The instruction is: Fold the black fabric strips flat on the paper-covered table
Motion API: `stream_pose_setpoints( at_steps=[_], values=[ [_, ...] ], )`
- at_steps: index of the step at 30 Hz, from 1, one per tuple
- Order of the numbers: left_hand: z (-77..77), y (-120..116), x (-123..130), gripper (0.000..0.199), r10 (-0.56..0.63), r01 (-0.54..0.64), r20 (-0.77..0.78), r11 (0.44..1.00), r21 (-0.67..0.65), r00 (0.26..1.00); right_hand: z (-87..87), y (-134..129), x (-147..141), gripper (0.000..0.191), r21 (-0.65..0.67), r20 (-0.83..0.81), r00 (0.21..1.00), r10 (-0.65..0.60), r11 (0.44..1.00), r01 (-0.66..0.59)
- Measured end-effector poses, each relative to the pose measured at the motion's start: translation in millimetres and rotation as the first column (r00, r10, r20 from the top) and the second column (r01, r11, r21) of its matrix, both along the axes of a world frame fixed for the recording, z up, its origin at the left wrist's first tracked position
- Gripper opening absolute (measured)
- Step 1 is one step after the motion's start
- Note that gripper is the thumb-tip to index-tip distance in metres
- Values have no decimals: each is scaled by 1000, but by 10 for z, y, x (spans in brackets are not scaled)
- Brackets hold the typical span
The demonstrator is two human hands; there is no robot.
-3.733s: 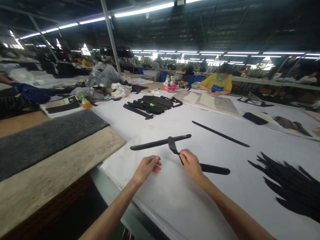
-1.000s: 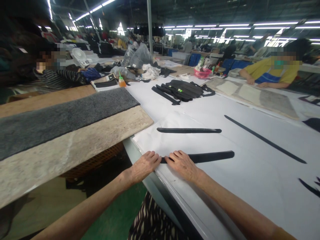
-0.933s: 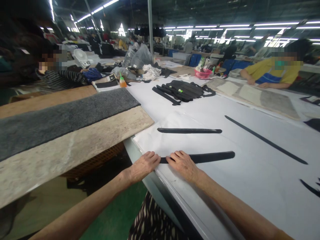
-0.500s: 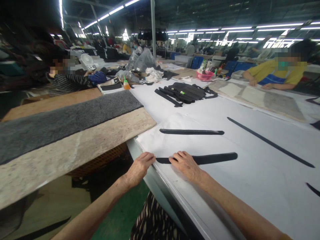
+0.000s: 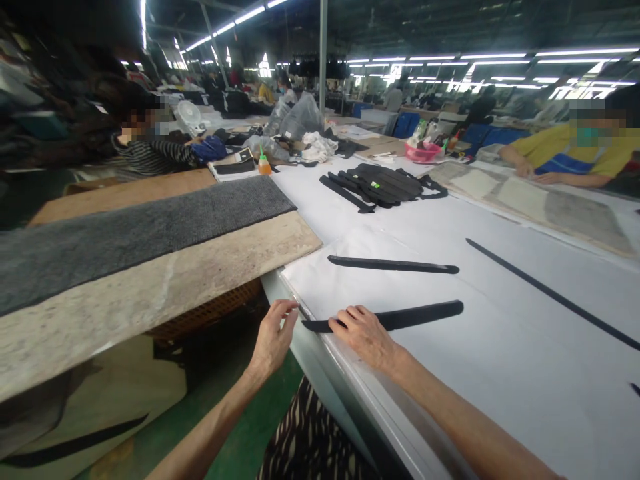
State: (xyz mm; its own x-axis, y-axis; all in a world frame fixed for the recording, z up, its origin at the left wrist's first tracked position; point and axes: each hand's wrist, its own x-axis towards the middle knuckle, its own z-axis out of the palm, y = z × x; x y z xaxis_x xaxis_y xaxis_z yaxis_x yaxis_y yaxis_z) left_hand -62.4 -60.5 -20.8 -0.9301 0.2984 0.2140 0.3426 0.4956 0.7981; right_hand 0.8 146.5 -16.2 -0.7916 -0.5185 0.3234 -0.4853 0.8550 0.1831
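A black strip [image 5: 425, 315] lies across the near edge of the white-covered table [image 5: 500, 380], its left tip sticking out past the edge. My right hand [image 5: 363, 333] rests on the strip with bent fingers, gripping it near its left part. Just left of the strip's tip, my left hand [image 5: 274, 333] is raised off the table edge, thumb and fingers apart, nothing visible between them. Beyond the hands lies a second black strip [image 5: 395, 265]. A longer thin black strip [image 5: 550, 291] runs slantwise at the right.
A board [image 5: 240, 260] with dark grey fabric [image 5: 150, 233] adjoins on the left. Farther back are a pile of black pieces [image 5: 385, 183], an orange bottle [image 5: 264, 163] and a pink basket [image 5: 423, 153]. People sit at left and right.
My left hand has let go of the strip's left tip and moved left, its fingers opening. The strip has shifted left with my right hand, its tip now past the table edge.
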Motion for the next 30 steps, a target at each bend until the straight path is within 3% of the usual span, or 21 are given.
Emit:
stream_pose_setpoints(
  at_steps=[3,6,10,15,30],
  values=[
    [-1,-12,47,48,-36,27,325,999,31,945,-3,-90,-35,9,-31,3,1000,27,999,-27],
    [-78,22,43,50,-115,54,470,989,140,875,-11,-123,-41,7,-50,7,999,40,998,-40],
    [-218,50,4,41,-154,-33,556,949,312,816,-20,-67,-40,7,-68,-16,998,58,996,-59],
    [-363,4,-39,35,-202,-90,638,914,395,743,-54,91,-39,11,-72,-60,994,86,993,-90],
    [-664,-376,-73,35,-31,-217,730,945,244,683,-70,350,170,17,-89,-51,996,76,993,-80]
  ],
)
